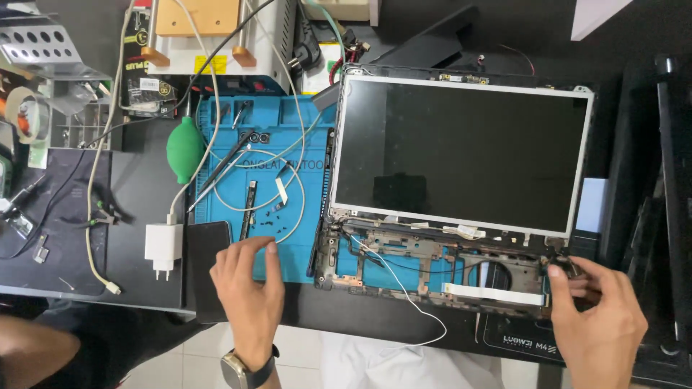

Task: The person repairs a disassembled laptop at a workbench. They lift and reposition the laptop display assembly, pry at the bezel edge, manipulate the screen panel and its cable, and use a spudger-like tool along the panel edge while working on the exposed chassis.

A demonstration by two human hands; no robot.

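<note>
I see a blue repair mat (216, 122) on the dark tabletop (137, 187); it carries small black screws (268, 214), a thin black strip board (249, 209), a short white flex ribbon (281, 189), tweezers (220, 171) and a loop of white cable (288, 216). A green rubber air blower (185, 148) lies on the mat's left edge, and a white charger plug (163, 247) sits just left of a black phone (207, 270).

The stripped laptop frame (432, 270) lies at the tabletop's near edge, partly over the mat, with its bare screen panel (461, 155) laid back flat behind it. A flat white ribbon cable (494, 294) lies across the frame's front right. Open room is scarce: only a strip of mat between phone and frame, and the tiled floor (202, 360) beyond the near edge.

My left hand (249, 288), watch (241, 371) at the wrist, rests open on the mat's near edge beside the phone, grasping nothing. My right hand (598, 317) is on the frame's right hinge corner (566, 265), fingertips pinched around it. The frame thus lies between my hands, its right end in my grip.
</note>
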